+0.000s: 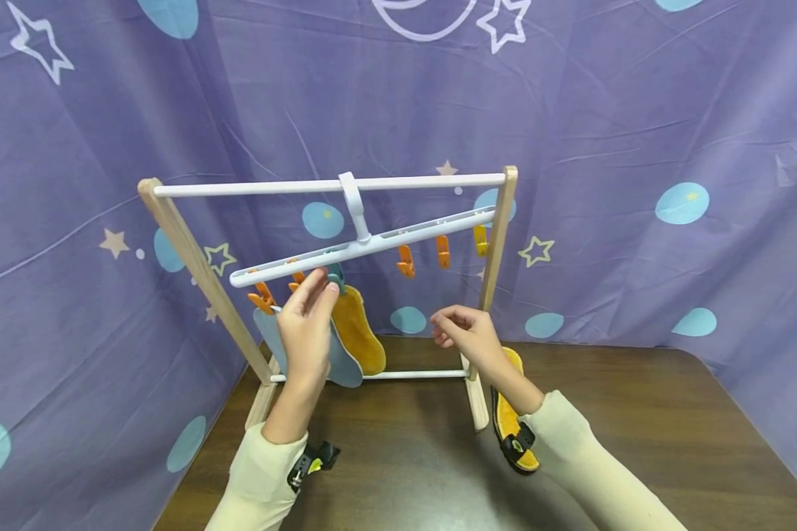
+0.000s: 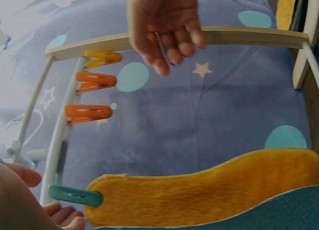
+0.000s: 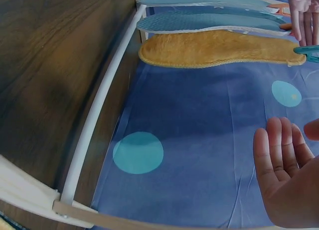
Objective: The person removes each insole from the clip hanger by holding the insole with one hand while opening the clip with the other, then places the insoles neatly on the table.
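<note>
A white clip hanger (image 1: 365,243) hangs tilted, its left end low. From it hang a yellow fuzzy insole (image 1: 357,332), held by a teal clip (image 2: 75,195), and two blue insoles (image 3: 214,21) beside it in orange clips. My left hand (image 1: 308,317) is up at the teal clip, thumb and fingertips spread on either side of it. Nothing is in my right hand (image 1: 465,332), which hovers right of the yellow insole with loosely bent fingers. The right wrist view shows that palm facing up. Another yellow insole (image 1: 508,413) lies on the table, partly hidden by my right forearm.
A wooden rack (image 1: 192,251) with a white top bar (image 1: 252,189) carries the hanger. Two orange clips (image 1: 443,252) and a yellow clip (image 1: 481,240) hang bare on the hanger's right half. Behind stands a purple curtain (image 1: 611,147); below is a brown tabletop (image 1: 637,428).
</note>
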Motion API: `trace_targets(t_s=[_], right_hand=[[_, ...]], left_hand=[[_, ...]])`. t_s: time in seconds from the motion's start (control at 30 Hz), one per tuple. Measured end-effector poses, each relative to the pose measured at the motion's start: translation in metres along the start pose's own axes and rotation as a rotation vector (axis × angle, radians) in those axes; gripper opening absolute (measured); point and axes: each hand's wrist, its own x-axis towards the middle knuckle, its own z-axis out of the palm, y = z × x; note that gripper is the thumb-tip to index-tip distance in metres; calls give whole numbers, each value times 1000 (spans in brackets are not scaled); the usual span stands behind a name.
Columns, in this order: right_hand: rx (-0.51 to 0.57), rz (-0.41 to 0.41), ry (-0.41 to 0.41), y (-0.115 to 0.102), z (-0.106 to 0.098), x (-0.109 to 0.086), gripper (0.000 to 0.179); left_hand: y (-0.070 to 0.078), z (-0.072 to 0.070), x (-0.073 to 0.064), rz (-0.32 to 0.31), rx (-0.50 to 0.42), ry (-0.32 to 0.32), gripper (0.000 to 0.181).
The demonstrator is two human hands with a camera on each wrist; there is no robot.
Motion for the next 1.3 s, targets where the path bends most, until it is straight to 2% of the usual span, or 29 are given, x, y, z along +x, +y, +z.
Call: trace_targets(t_s=[0.13,0.5,0.7,0.97,1.13,1.3], right_hand=[[-5,-9,-35,1,9,8,24],[-7,-21,-116,-1,38,29,20],[-56,-48,-165,-5,53,34,20],[-109,-94,-212,-6,69,36,21],[-113,-103,-210,-4,74,37,18],[-63,-64,-200,-4,77,36,16]], left_hand=[[7,2,1,-52,30,-33,40],[10,0,7,-69,128,-83,42],[9,2,9,-68,156,-67,38],[8,1,10,-29,221,-38,31],[9,0,11,-27,245,-51,31],[11,-1,11,-36,237,-54,32]])
